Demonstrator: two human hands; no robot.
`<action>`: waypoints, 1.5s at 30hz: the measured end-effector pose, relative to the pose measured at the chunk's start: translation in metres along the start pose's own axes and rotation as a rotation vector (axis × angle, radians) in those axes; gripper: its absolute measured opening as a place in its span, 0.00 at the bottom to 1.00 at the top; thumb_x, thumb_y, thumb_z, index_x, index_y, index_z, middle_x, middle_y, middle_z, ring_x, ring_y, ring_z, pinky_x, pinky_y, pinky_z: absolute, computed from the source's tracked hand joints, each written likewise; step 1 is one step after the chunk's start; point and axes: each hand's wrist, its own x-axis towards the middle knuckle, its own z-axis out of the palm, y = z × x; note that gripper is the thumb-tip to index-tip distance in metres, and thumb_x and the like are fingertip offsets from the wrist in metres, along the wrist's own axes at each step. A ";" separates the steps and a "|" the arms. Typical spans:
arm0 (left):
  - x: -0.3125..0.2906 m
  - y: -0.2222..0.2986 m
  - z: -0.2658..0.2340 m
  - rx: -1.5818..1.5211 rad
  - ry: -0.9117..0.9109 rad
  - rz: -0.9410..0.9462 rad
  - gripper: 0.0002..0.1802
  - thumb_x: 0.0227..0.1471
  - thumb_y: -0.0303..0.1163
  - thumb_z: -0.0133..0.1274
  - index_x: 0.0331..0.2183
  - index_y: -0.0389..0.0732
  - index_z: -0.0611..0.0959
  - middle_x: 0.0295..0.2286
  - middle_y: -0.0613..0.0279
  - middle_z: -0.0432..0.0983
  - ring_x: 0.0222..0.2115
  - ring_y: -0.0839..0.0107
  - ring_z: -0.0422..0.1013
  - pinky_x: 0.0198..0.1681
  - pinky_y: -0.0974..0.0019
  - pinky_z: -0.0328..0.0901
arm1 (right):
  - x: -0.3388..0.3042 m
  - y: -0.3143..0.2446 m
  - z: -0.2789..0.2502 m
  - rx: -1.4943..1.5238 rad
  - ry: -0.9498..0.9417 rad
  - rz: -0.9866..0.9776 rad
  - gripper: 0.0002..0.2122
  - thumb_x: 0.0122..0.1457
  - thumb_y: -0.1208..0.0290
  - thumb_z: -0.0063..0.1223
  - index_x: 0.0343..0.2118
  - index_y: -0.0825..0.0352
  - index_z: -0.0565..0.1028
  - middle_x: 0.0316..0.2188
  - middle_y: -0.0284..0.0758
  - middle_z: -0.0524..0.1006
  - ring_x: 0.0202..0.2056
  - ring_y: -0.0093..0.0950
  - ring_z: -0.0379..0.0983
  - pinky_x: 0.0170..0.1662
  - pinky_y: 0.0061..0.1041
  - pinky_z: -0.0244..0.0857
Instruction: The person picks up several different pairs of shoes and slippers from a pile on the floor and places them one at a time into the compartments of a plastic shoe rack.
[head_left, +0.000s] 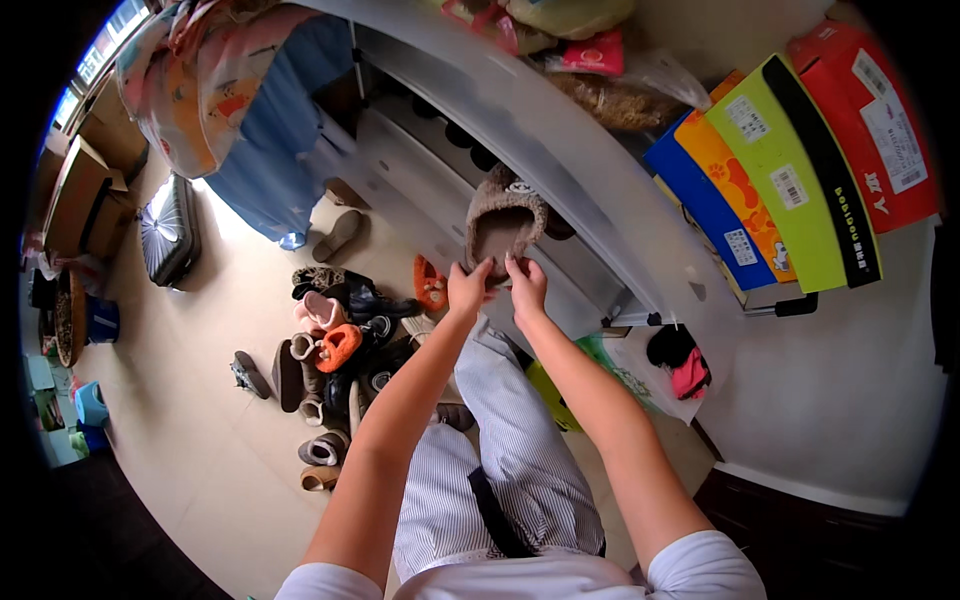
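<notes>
Both my hands hold a brown fluffy slipper [506, 222] by its heel end, its toe pointing away from me. My left hand [470, 288] pinches the left side of the heel, and my right hand [525, 287] grips the right side. The slipper is over the shelves of a shoe cabinet [415, 165] with a pale translucent cover. Dark shoes [458, 136] stand in a row on a shelf beyond it. An orange slipper [430, 283] lies on the floor left of my left hand.
Left of my legs is a pile of shoes [375, 335]. Shoe boxes [780, 185] and plastic bags [620, 95] sit atop the cabinet. A blue cloth [265, 130] hangs at the far left, near a black case [170, 235]. A white bag [640, 370] stands by my right forearm.
</notes>
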 end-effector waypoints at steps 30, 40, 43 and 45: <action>0.122 0.008 0.076 0.454 -0.009 0.553 0.47 0.46 0.45 0.57 0.54 0.30 0.48 0.38 0.40 0.71 0.40 0.50 0.70 0.44 0.59 0.63 | 0.079 0.021 -0.083 -1.062 0.134 -0.722 0.10 0.49 0.79 0.52 0.36 0.64 0.71 0.42 0.38 0.68 0.44 0.42 0.65 0.45 0.37 0.60; 0.131 0.042 0.080 1.509 -0.189 0.487 0.45 0.52 0.48 0.48 0.61 0.40 0.45 0.42 0.51 0.72 0.35 0.56 0.74 0.34 0.60 0.67 | 0.094 0.025 -0.075 -0.961 0.147 -0.728 0.12 0.54 0.76 0.48 0.42 0.62 0.70 0.48 0.45 0.66 0.46 0.45 0.65 0.44 0.37 0.63; 0.153 0.019 0.093 1.525 -0.106 0.632 0.41 0.54 0.48 0.44 0.61 0.41 0.47 0.40 0.54 0.73 0.33 0.59 0.74 0.32 0.61 0.67 | 0.112 0.026 -0.086 -1.008 0.180 -0.711 0.12 0.54 0.75 0.49 0.43 0.61 0.70 0.46 0.41 0.69 0.47 0.43 0.65 0.44 0.36 0.63; 0.185 -0.004 0.088 1.470 -0.032 0.720 0.40 0.54 0.47 0.44 0.60 0.41 0.48 0.40 0.54 0.73 0.34 0.59 0.74 0.33 0.61 0.68 | 0.108 0.020 -0.072 -1.000 0.177 -0.659 0.13 0.53 0.75 0.49 0.42 0.61 0.70 0.46 0.41 0.69 0.47 0.42 0.65 0.44 0.36 0.63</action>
